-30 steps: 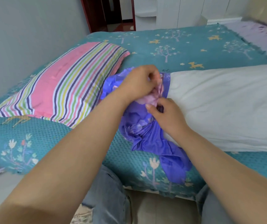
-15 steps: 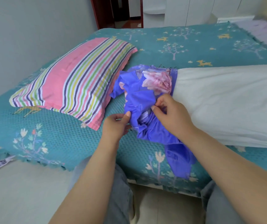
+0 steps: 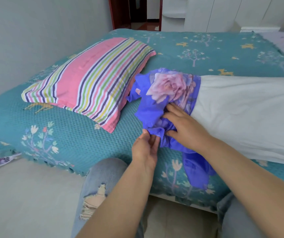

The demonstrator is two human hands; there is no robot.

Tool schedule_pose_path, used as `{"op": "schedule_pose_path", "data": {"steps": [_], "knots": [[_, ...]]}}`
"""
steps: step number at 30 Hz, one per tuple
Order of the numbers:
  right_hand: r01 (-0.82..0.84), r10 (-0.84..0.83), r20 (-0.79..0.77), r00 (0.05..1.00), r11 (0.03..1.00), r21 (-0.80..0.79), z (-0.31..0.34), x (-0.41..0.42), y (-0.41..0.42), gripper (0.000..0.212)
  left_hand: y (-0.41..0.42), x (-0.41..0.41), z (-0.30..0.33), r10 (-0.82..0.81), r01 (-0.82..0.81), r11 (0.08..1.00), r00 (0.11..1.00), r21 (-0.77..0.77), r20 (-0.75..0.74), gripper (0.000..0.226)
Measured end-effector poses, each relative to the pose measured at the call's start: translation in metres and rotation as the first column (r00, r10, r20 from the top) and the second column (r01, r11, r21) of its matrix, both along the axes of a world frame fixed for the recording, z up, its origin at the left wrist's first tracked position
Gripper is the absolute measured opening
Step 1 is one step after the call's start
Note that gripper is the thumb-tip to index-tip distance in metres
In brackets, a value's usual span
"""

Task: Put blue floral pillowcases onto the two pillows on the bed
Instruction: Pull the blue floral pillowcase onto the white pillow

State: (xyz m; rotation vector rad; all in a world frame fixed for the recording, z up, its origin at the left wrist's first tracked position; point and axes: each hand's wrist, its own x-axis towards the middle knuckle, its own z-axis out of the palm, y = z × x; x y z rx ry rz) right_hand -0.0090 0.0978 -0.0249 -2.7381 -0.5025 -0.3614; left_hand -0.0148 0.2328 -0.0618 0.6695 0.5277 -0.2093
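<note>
Your left hand [image 3: 145, 148] pinches the blue floral pillowcase [image 3: 163, 103] hem to find its mouth; your right hand [image 3: 184, 124] lies spread, pinning bunched cloth on the white pillow [image 3: 251, 114] end

A single head-worn camera looks forward and down from the near edge of the bed [image 3: 79, 134], close enough that both forearms and the knees fill the bottom of the frame. It faces across the bed toward the far wall, where a doorway [image 3: 137, 12] and white cupboards [image 3: 206, 12] show at the top, with a grey wall [image 3: 34, 31] running along the left. The wide lens bends the edges, and no second view covers the scene.
</note>
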Motion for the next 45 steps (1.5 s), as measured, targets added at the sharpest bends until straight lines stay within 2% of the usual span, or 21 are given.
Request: {"op": "schedule_pose_path", "data": {"steps": [4, 7, 10, 14, 17, 20, 23, 25, 26, 28, 29, 31, 33, 34, 35, 37, 39, 40, 41, 43, 45], "knots": [[0.034, -0.031, 0.031, 0.999, 0.995, -0.097, -0.005, -0.004, 0.008, 0.063, -0.013, -0.007, -0.016, 0.032, -0.037, 0.998, 0.995, -0.050, -0.099, 0.029], [0.150, -0.118, 0.183, 0.976, 0.973, -0.175, -0.005, -0.005, 0.010, 0.060, -0.012, -0.003, -0.020, 0.074, -0.076, 0.997, 0.996, -0.028, -0.048, 0.032], [0.181, -0.142, 0.196, 0.970, 0.964, -0.197, -0.009, 0.002, 0.008, 0.055, -0.009, 0.003, -0.015, 0.065, -0.062, 0.997, 0.997, -0.056, 0.046, 0.029], [0.231, -0.243, 0.120, 0.963, 0.967, 0.104, -0.002, 0.011, 0.010, 0.025, -0.011, 0.007, -0.005, 0.065, -0.058, 0.997, 0.989, -0.053, 0.133, 0.024], [0.201, -0.270, 0.084, 0.959, 0.860, 0.469, 0.012, 0.019, 0.022, 0.015, -0.025, 0.006, -0.006, -0.017, 0.012, 0.998, 0.997, 0.055, 0.076, 0.029], [0.162, -0.277, 0.077, 0.958, 0.740, 0.652, 0.033, 0.027, 0.028, 0.014, -0.056, -0.012, -0.017, -0.215, 0.222, 0.963, 0.975, 0.153, -0.058, 0.031], [0.250, -0.248, -0.057, 0.967, 0.881, 0.401, 0.035, 0.026, 0.008, 0.016, -0.070, -0.033, -0.024, -0.330, 0.332, 0.906, 0.942, 0.261, -0.054, 0.024], [0.298, -0.258, -0.198, 0.946, 0.931, 0.213, 0.023, 0.019, -0.006, 0.020, -0.066, -0.032, -0.022, -0.175, 0.151, 0.878, 0.985, 0.455, 0.011, 0.024], [0.304, -0.264, -0.215, 0.940, 0.935, 0.180, 0.019, 0.017, -0.010, 0.019, -0.057, -0.028, -0.018, -0.027, -0.039, 0.833, 0.993, 0.552, 0.112, 0.025], [0.322, -0.298, -0.153, 0.942, 0.933, 0.161, 0.017, 0.011, -0.013, 0.011, -0.037, -0.024, -0.001, 0.159, -0.395, 0.676, 0.903, 0.622, 0.400, 0.024], [0.329, -0.318, -0.093, 0.944, 0.930, 0.162, 0.018, 0.009, -0.015, 0.009, -0.029, -0.024, 0.008, 0.164, -0.523, 0.608, 0.819, 0.597, 0.550, 0.020], [0.356, -0.368, 0.016, 0.930, 0.910, 0.214, 0.019, 0.003, -0.019, 0.013, -0.014, -0.019, 0.015, -0.099, -0.610, 0.389, 0.717, 0.690, 0.690, 0.005], [0.436, -0.459, 0.028, 0.888, 0.860, 0.265, 0.016, -0.008, -0.021, 0.034, -0.009, -0.006, 0.012, -0.452, -0.542, -0.035, 0.758, 0.840, 0.470, 0.034], [0.507, -0.513, -0.053, 0.857, 0.820, 0.265, 0.016, -0.012, -0.023, 0.049, -0.008, 0.001, 0.011, -0.527, -0.501, -0.215, 0.782, 0.838, 0.333, 0.049], [0.581, -0.558, -0.160, 0.814, 0.781, 0.230, 0.017, -0.015, -0.028, 0.059, -0.008, 0.005, 0.012, -0.563, -0.495, -0.323, 0.786, 0.807, 0.257, 0.057], [0.627, -0.572, -0.304, 0.762, 0.770, 0.120, 0.020, -0.021, -0.038, 0.055, -0.007, 0.009, 0.017, -0.642, -0.568, -0.353, 0.725, 0.743, 0.249, 0.054], [0.571, -0.524, -0.341, 0.780, 0.820, 0.045, 0.019, -0.032, -0.042, 0.047, 0.001, 0.014, 0.024, -0.669, -0.655, -0.246, 0.648, 0.714, 0.364, 0.038], [0.545, -0.506, -0.355, 0.786, 0.838, 0.013, 0.019, -0.039, -0.040, 0.051, 0.008, 0.018, 0.029, -0.639, -0.649, -0.251, 0.669, 0.719, 0.380, 0.032], [0.525, -0.498, -0.370, 0.784, 0.850, -0.032, 0.016, -0.045, -0.038, 0.056, 0.018, 0.023, 0.033, -0.582, -0.610, -0.332, 0.733, 0.720, 0.353, 0.029], [0.469, -0.477, -0.368, 0.798, 0.875, -0.119, 0.004, -0.053, -0.033, 0.055, 0.039, 0.037, 0.041, -0.438, -0.351, -0.560, 0.894, 0.750, 0.091, 0.037], [0.393, -0.414, -0.361, 0.836, 0.910, -0.133, -0.010, -0.060, -0.028, 0.059, 0.050, 0.050, 0.044, -0.408, -0.074, -0.624, 0.880, 0.778, -0.244, 0.053]]}}
